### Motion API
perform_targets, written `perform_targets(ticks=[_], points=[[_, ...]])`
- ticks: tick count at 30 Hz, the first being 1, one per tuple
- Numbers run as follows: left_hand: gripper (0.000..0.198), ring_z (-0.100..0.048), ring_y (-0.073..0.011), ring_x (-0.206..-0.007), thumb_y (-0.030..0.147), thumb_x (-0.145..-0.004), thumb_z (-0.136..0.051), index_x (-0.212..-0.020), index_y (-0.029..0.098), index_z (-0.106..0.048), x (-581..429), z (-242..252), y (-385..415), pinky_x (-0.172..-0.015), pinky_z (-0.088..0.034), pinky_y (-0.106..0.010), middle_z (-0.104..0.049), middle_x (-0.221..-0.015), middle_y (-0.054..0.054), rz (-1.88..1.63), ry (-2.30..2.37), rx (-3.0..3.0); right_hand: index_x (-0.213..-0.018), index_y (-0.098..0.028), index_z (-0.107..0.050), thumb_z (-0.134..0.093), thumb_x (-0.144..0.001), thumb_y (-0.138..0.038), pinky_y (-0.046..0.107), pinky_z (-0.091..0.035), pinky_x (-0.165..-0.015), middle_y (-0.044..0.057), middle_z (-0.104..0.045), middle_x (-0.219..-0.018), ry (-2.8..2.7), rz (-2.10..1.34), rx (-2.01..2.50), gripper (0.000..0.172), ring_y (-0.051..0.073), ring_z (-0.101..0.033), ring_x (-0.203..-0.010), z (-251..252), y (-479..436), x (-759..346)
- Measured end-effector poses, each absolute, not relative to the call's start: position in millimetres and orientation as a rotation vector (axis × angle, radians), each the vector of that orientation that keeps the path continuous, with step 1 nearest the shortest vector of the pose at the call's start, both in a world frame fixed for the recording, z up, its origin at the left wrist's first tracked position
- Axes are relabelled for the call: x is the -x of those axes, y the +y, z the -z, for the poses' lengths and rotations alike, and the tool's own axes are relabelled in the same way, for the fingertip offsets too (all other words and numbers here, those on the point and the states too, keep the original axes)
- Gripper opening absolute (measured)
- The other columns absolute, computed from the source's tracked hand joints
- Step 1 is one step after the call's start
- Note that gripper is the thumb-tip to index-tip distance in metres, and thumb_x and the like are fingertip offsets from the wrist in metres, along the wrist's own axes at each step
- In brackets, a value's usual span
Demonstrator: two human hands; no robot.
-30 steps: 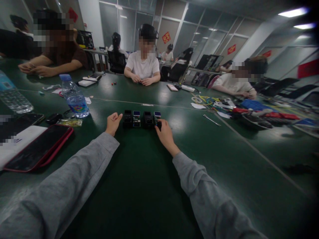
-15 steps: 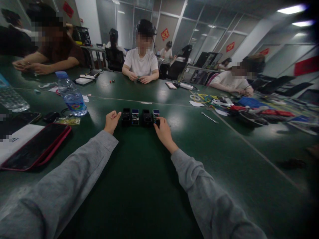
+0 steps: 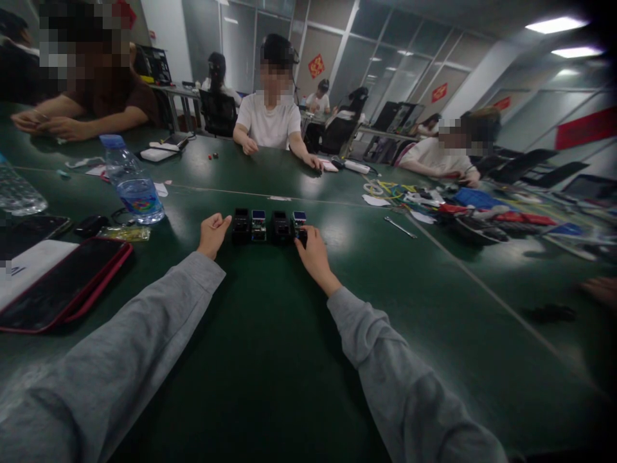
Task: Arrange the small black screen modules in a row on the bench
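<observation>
Head view: on the dark green counter a row of four small blocks stands side by side straight ahead of the person, black ones alternating with ones that have blue tops. The left hand, in a grey sleeve, rests on the counter just beside the left end of the row, curled into a loose fist with the thumb on top and nothing in it. The right hand lies palm down at the other end, its fingertips against the rightmost block; whether it pinches the block or only touches it cannot be told. To the left stand a water bottle and, nearer, a phone in a red case. A small wrench lies to the right, well apart from the row. Across the counter sits a person in a white shirt
</observation>
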State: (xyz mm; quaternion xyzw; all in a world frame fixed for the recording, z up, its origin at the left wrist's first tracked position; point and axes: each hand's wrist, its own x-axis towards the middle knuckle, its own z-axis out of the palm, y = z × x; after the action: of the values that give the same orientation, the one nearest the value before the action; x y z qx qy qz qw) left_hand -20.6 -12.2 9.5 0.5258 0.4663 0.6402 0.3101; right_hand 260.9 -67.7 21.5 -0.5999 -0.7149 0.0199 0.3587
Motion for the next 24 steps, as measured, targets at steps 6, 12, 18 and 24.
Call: perform_targets(ticks=[6,12,18,24], points=[[0.048,-0.020,-0.0081,-0.049,0.027,-0.079,-0.066,-0.058,0.020,-0.023,20.3,-10.9,-12.8,-0.046,-0.017,-0.024,-0.023,-0.055,0.006,-1.671,1.253,-1.377,-0.121,-0.017,-0.047,-0.051,-0.090,-0.023,0.043,-0.051,-0.081,0.014,-0.052,-0.117,-1.863,-0.017,1.553,0.032,0.027,-0.057,-0.097,-21.4,-67.8,-259.9],[0.048,-0.020,-0.0079,-0.050,0.024,-0.079,-0.065,-0.058,0.020,-0.022,20.1,-11.4,-12.4,-0.047,-0.018,-0.024,-0.023,-0.055,0.007,-1.683,1.250,-1.398,-0.103,-0.019,-0.046,-0.059,-0.085,-0.029,0.036,-0.048,-0.071,0.010,-0.052,-0.103,-1.795,0.079,1.618,0.024,0.024,-0.055,-0.087,-18.3,-64.3,-261.4],[0.047,-0.021,-0.0080,-0.050,0.024,-0.079,-0.065,-0.058,0.020,-0.023,19.6,-10.4,-11.3,-0.048,-0.018,-0.024,-0.023,-0.056,0.007,-1.684,1.243,-1.374,-0.090,-0.021,-0.042,-0.055,-0.086,-0.038,0.032,-0.044,-0.067,0.005,-0.052,-0.090,-1.695,0.050,1.595,0.022,0.019,-0.051,-0.075,-34.4,-75.6,-279.0],[0.048,-0.020,-0.0082,-0.051,0.026,-0.080,-0.065,-0.058,0.020,-0.022,18.3,-11.8,-12.9,-0.050,-0.018,-0.024,-0.022,-0.056,0.007,-1.677,1.250,-1.405,-0.111,-0.021,-0.046,-0.062,-0.077,-0.059,0.043,-0.050,-0.071,0.010,-0.058,-0.097,-1.550,0.109,1.631,0.054,0.027,-0.060,-0.081,-59.7,-153.6,-388.5]])
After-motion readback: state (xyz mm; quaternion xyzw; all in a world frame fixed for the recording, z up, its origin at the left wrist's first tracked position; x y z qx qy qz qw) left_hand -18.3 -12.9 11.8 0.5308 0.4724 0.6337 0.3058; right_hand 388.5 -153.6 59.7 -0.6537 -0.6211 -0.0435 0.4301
